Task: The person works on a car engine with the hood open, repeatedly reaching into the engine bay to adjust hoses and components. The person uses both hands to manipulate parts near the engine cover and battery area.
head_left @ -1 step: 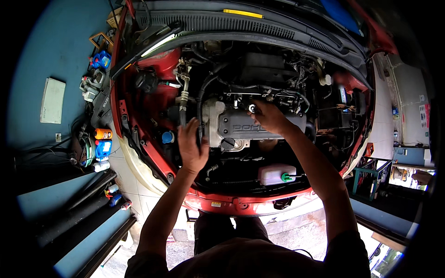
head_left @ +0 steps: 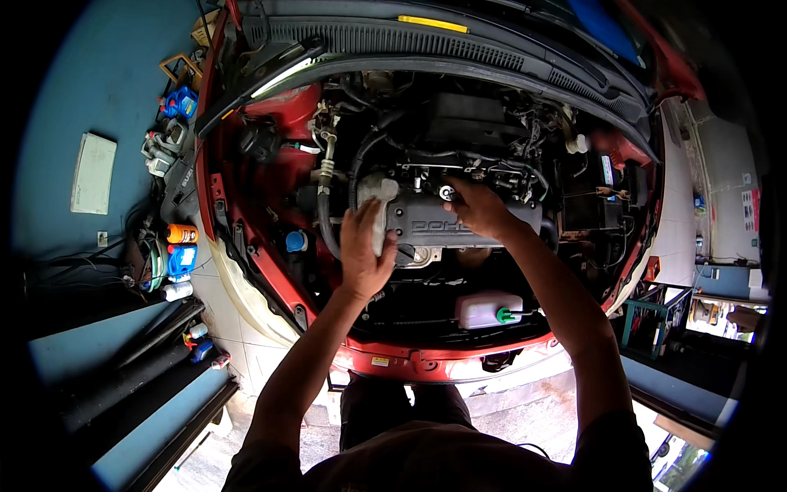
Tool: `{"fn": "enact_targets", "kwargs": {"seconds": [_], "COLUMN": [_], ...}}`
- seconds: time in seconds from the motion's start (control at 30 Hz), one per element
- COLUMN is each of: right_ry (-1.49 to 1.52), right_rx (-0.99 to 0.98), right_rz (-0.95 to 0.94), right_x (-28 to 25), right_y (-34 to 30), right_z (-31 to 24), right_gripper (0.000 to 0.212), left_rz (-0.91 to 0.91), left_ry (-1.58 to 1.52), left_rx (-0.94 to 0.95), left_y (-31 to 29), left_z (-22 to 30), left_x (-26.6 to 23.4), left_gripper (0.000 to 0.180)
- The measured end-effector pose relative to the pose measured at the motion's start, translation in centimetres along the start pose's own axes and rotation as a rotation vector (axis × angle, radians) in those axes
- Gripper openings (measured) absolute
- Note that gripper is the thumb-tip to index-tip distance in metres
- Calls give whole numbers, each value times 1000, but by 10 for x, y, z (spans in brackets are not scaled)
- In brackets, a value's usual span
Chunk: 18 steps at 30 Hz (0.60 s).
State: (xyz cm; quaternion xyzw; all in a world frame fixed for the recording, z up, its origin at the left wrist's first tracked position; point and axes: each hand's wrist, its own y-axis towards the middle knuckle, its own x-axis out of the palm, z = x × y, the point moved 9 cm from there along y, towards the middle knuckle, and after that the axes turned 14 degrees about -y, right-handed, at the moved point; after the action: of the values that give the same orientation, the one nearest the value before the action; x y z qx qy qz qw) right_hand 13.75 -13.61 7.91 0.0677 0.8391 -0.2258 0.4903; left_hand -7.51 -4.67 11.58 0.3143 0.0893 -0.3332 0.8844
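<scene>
The red car's open engine bay (head_left: 270,172) carries a grey valve cover (head_left: 459,221) at its middle, with a white fluid tank with a green cap (head_left: 488,310) by the front edge and a blue cap (head_left: 296,241) near the left edge. Both hands lie on the cover: the left hand (head_left: 362,246) at its left end, the right hand (head_left: 477,207) on its top.
</scene>
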Motion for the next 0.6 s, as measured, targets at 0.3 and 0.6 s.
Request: {"fn": "enact_targets", "kwargs": {"seconds": [0.3, 0.6], "right_ry": [-768, -236], "right_rx": [-354, -64], "right_rz": [70, -83], "right_x": [-66, -46], "right_y": [20, 21], "right_z": [-31, 38], "right_gripper": [34, 54], "left_rz": [212, 444], "left_ry": [-353, -561], "left_rx": [-173, -186], "left_y": [70, 68], "left_z": [-34, -47], "left_x": [127, 131], "left_gripper": [38, 27]}}
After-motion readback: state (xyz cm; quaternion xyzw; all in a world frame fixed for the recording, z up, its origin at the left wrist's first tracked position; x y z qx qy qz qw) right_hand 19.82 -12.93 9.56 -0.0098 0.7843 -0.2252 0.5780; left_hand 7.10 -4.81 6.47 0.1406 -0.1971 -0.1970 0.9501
